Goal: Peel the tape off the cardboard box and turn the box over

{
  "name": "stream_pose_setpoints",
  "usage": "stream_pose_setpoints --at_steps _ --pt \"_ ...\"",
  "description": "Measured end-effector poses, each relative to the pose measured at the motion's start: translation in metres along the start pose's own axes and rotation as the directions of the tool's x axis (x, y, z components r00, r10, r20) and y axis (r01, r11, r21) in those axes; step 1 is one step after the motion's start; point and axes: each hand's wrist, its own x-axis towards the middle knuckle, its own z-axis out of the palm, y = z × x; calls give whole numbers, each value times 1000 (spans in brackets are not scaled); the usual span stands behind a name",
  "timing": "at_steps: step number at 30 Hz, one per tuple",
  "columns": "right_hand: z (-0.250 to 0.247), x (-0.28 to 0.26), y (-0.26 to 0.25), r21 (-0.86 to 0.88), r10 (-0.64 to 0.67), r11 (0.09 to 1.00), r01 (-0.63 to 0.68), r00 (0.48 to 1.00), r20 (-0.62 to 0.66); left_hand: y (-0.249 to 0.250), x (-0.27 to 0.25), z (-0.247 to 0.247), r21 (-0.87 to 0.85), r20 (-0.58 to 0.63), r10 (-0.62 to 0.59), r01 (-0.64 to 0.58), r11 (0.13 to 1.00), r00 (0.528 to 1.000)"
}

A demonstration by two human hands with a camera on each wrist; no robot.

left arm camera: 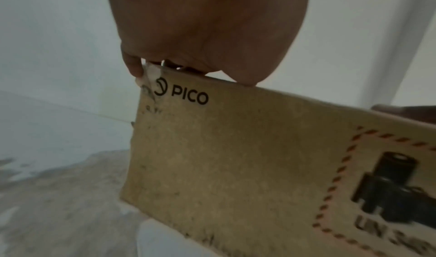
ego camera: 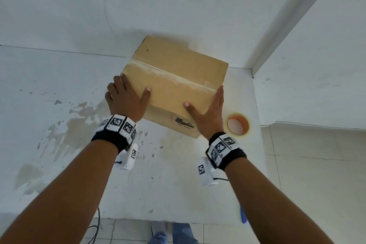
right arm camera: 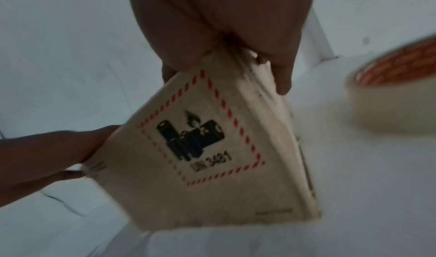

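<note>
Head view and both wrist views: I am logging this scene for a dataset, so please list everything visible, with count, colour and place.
cardboard box: one, brown, on the white surface near the wall corner, tilted, held at both sides
tape strip: one, clear, along the box's top seam
battery label: one, black with red dashes, box's near side
tape roll: one, clear with orange core, right of the box
white surface: one, stained
blue object: one, at the surface's right edge
left hand: grips box's left side
right hand: grips box's right side

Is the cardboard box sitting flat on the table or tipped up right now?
Tipped up. The cardboard box is held between left hand and right hand, its near bottom edge off the table.
</note>
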Motion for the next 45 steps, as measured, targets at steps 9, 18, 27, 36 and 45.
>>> stream_pose_setpoints --at_steps 9,18,27,36,45 --pt "-22 8 -13 -533 -221 823 199 975 23 -12 -17 -19 38 56 164 -167 985 985" --pt "-9 7 10 -759 -291 578 300 945 151 -6 1 -5 22 202 336 -347 937 920" --pt "-26 41 8 -772 -291 544 329 937 194 22 15 -1 19 200 301 -311 950 933" --pt "-28 63 5 -764 -265 566 310 946 188 34 36 1 -5 208 288 -294 956 935" --pt "-32 62 -4 -711 -222 639 294 955 196 31 32 -18 -102 321 232 -210 972 918"
